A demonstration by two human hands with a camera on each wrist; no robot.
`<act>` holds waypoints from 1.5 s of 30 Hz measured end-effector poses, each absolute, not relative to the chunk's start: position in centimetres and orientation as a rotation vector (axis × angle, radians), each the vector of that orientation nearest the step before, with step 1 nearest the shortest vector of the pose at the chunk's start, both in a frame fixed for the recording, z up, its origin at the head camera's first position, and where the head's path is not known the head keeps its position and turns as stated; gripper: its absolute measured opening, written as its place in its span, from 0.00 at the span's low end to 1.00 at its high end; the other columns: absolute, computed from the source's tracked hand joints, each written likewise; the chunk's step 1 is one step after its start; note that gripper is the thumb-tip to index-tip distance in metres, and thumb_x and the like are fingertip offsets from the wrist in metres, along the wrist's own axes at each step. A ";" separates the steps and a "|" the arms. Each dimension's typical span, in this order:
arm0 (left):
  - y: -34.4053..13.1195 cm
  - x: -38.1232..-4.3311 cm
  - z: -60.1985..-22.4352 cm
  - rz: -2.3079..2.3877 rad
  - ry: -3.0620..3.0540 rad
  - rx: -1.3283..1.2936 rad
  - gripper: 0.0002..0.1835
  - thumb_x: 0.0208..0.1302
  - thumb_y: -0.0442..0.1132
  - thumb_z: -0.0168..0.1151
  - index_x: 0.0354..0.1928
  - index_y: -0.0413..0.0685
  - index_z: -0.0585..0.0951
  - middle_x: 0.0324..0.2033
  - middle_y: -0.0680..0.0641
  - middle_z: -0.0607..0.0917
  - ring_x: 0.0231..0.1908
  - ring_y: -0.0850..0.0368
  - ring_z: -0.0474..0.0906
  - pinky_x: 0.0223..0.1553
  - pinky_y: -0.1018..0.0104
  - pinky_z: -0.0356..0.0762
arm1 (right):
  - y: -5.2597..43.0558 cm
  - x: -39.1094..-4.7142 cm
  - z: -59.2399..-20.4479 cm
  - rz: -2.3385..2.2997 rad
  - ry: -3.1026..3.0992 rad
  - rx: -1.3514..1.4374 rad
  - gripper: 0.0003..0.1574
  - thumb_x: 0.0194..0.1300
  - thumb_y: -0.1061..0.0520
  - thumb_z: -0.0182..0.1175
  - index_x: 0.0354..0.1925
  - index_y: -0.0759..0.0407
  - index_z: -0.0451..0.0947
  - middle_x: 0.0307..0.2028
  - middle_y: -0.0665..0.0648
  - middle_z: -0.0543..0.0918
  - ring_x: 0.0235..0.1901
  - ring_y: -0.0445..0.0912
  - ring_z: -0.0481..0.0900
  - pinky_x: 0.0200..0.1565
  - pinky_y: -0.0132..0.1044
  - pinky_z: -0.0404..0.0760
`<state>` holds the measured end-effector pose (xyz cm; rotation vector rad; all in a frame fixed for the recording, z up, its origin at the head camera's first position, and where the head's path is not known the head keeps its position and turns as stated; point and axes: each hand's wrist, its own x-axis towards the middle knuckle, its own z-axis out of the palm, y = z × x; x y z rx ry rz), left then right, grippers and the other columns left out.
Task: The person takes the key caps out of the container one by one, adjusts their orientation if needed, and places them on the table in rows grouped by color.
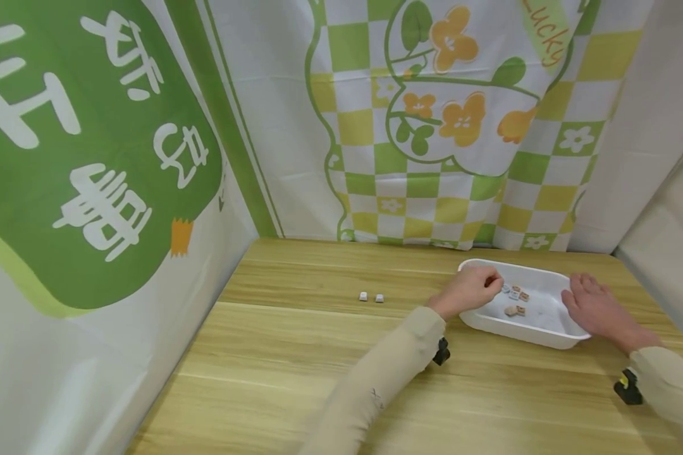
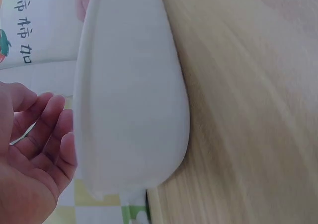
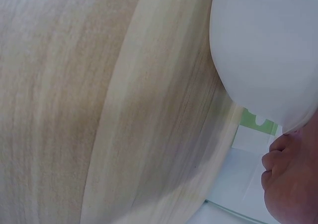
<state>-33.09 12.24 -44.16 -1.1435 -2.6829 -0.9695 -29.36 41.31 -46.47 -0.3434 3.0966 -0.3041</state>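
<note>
A white tray (image 1: 523, 328) holds several small keycaps (image 1: 514, 295), some pale and some tan. Over its left end is my left hand (image 1: 475, 291), thumb and forefinger tips together and the other fingers curled. In the left wrist view the left hand (image 2: 37, 144) appears beside the tray wall (image 2: 129, 95); I cannot tell whether a keycap sits between its fingertips. My right hand (image 1: 597, 309) rests along the tray's right rim with fingers extended. The right wrist view catches part of that hand (image 3: 293, 174) next to the tray (image 3: 268, 45).
Two pale keycaps, a left one (image 1: 363, 296) and a right one (image 1: 379, 298), stand on the wooden table (image 1: 296, 354) left of the tray. A patterned cloth (image 1: 432, 189) hangs behind the table's far edge, and a green and white one (image 1: 148, 272) hangs at the left.
</note>
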 end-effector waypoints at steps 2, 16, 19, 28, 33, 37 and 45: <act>12.5 -33.0 -44.3 -0.981 -2.693 -1.146 0.12 0.74 0.41 0.49 0.40 0.51 0.83 0.25 0.59 0.79 0.22 0.70 0.67 0.26 0.83 0.65 | 41.2 -29.4 -46.5 -0.324 3.089 -0.343 0.44 0.79 0.47 0.27 0.67 0.88 0.42 0.65 0.91 0.46 0.66 0.81 0.46 0.65 0.72 0.47; 14.7 -32.4 -44.0 -0.766 -2.815 -1.054 0.09 0.71 0.42 0.56 0.47 0.58 0.83 0.38 0.62 0.84 0.33 0.75 0.73 0.34 0.86 0.65 | 41.3 -29.7 -46.5 -0.310 3.108 -0.356 0.43 0.79 0.48 0.26 0.66 0.89 0.43 0.64 0.92 0.47 0.65 0.81 0.47 0.64 0.72 0.49; 15.4 -32.2 -44.1 -0.764 -2.831 -1.067 0.09 0.70 0.42 0.56 0.47 0.59 0.83 0.38 0.63 0.84 0.34 0.75 0.73 0.35 0.86 0.66 | 41.5 -29.6 -46.6 -0.317 3.109 -0.359 0.42 0.79 0.48 0.26 0.66 0.90 0.43 0.64 0.92 0.47 0.65 0.82 0.47 0.64 0.72 0.49; 16.8 -32.0 -44.4 -0.792 -2.877 -1.048 0.08 0.71 0.43 0.56 0.47 0.59 0.82 0.36 0.63 0.84 0.32 0.74 0.74 0.32 0.84 0.67 | 41.6 -29.3 -46.5 -0.315 3.115 -0.364 0.43 0.79 0.48 0.27 0.66 0.90 0.44 0.64 0.92 0.48 0.65 0.81 0.48 0.64 0.72 0.50; 17.4 -32.1 -44.6 -0.784 -2.884 -1.032 0.08 0.71 0.44 0.56 0.46 0.60 0.82 0.35 0.63 0.84 0.30 0.74 0.73 0.30 0.83 0.67 | 41.6 -29.3 -46.5 -0.296 3.120 -0.356 0.43 0.79 0.48 0.27 0.66 0.90 0.44 0.64 0.92 0.48 0.65 0.81 0.48 0.64 0.72 0.51; 17.7 -32.0 -44.6 -0.776 -2.910 -0.996 0.07 0.70 0.44 0.57 0.45 0.61 0.82 0.34 0.64 0.83 0.29 0.74 0.73 0.29 0.83 0.67 | 41.6 -29.4 -46.6 -0.299 3.107 -0.338 0.43 0.79 0.47 0.27 0.66 0.89 0.43 0.64 0.91 0.47 0.65 0.81 0.47 0.64 0.72 0.50; 18.3 -33.0 -45.2 -0.741 -2.994 -0.983 0.09 0.67 0.40 0.57 0.46 0.61 0.82 0.36 0.63 0.83 0.33 0.71 0.74 0.33 0.80 0.69 | 41.7 -29.6 -47.0 -0.342 3.094 -0.357 0.43 0.79 0.47 0.27 0.67 0.89 0.42 0.64 0.91 0.46 0.66 0.81 0.46 0.65 0.72 0.49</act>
